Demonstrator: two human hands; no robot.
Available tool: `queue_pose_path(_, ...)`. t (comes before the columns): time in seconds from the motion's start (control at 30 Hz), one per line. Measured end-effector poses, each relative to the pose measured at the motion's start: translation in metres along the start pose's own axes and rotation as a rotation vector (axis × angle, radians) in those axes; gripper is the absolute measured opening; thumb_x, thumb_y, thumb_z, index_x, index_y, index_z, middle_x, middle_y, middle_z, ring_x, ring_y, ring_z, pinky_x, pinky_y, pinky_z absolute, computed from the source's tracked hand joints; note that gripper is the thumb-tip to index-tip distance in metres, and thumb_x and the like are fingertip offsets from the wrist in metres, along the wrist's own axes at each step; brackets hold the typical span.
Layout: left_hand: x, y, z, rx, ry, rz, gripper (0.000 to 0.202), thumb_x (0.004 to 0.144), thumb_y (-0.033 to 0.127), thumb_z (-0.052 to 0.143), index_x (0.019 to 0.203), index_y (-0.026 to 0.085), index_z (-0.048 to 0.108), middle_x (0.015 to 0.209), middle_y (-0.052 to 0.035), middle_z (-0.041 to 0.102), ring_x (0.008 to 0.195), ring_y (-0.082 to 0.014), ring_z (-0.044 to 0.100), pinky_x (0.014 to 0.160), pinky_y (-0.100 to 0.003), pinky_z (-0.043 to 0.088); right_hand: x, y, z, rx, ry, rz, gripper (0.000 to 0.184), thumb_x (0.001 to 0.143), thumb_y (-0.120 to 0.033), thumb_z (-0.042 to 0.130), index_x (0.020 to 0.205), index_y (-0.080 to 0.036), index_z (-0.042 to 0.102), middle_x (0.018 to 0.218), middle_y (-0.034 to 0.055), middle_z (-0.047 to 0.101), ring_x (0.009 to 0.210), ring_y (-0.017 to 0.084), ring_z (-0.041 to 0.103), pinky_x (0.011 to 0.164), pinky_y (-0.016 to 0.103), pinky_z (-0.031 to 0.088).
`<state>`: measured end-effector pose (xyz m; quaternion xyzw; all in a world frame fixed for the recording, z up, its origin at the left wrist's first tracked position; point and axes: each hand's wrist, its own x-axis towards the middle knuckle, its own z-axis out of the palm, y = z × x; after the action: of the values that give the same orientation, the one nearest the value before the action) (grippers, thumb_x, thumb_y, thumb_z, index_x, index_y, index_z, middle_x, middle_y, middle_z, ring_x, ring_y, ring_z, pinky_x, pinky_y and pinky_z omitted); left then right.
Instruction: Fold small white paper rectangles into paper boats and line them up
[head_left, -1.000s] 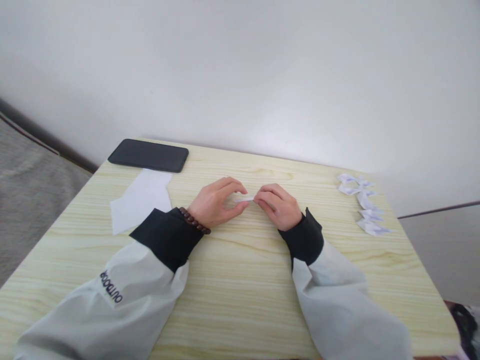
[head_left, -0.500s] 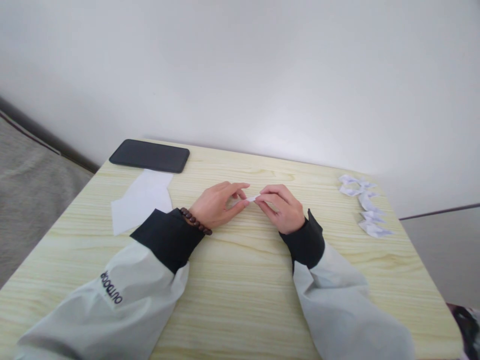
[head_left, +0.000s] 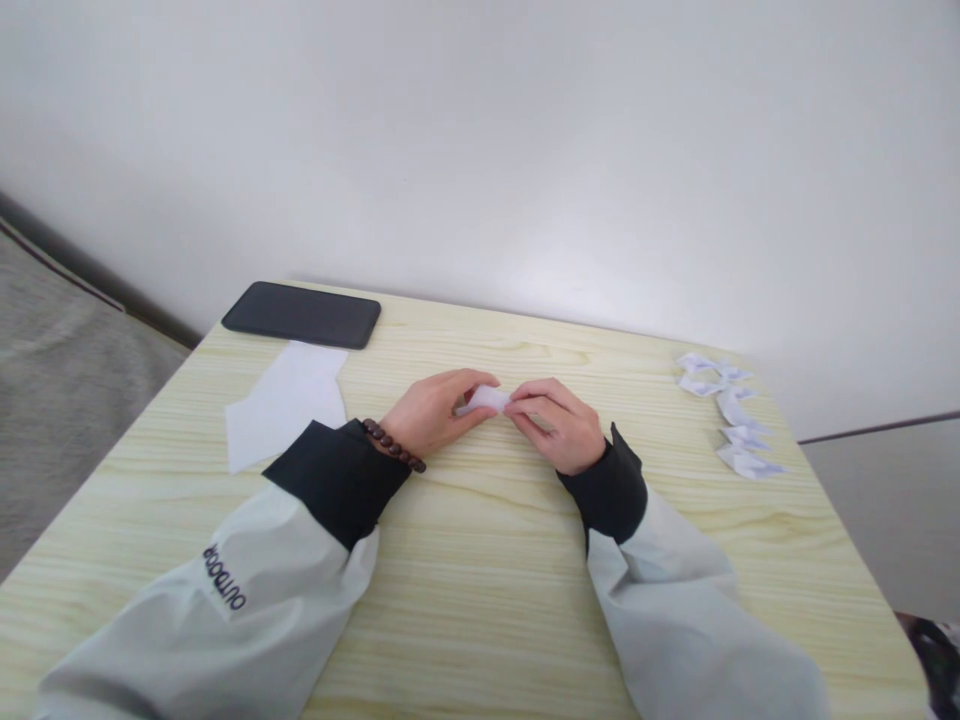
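Between my two hands is a small folded piece of white paper, held just above the middle of the table. My left hand, with a dark bead bracelet at the wrist, grips its left side between thumb and fingers. The fingertips of my right hand pinch its right end. Parts of the paper are hidden behind the fingers, so its full folded shape cannot be made out.
White paper sheets lie left of my left hand, below a black phone. Several folded paper figures sit in a cluster on the right of the wooden table. A white wall rises behind the far edge.
The folded paper has turned, and more of its flat face shows. My left fingers have closed around its side; my right hand still pinches the right end.
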<state>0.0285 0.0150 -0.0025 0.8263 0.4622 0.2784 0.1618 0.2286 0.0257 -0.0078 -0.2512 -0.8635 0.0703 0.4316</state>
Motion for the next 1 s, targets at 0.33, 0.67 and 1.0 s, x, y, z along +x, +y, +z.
queue_pose_path(0.33,0.0005,0.0026,-0.0032,-0.064,0.048,0.05,0.011,0.086,0.024,0.052,0.085,0.018,0.06,0.082,-0.0002,0.063,0.075,-0.0121,0.057,0.069,-0.023,0.044,0.0005,0.0013,-0.0017,-0.002,-0.033,0.143,0.011,0.084,-0.011,0.053,0.082,-0.019,0.06,0.081,0.0052,0.065,0.076,0.013,0.062,0.071,0.025,0.052)
queue_pose_path(0.67,0.0019,0.0014,-0.0043,0.029,0.233,0.135,0.015,0.082,0.032,0.06,0.078,0.02,0.068,0.077,-0.0032,0.059,0.077,-0.0161,0.052,0.072,-0.03,0.042,0.0002,0.0,-0.0021,0.043,-0.076,0.13,0.009,0.084,-0.014,0.051,0.084,-0.02,0.057,0.083,0.0043,0.066,0.078,0.013,0.063,0.072,0.025,0.052)
queue_pose_path(1.0,0.0016,0.0033,-0.0051,0.025,0.195,0.136,0.014,0.085,0.03,0.056,0.082,0.019,0.065,0.078,-0.0023,0.068,0.08,-0.0169,0.056,0.077,-0.031,0.042,-0.0032,-0.001,0.0001,0.051,-0.015,0.168,0.007,0.084,-0.017,0.054,0.09,-0.019,0.057,0.08,0.002,0.066,0.061,0.009,0.062,0.057,0.019,0.053)
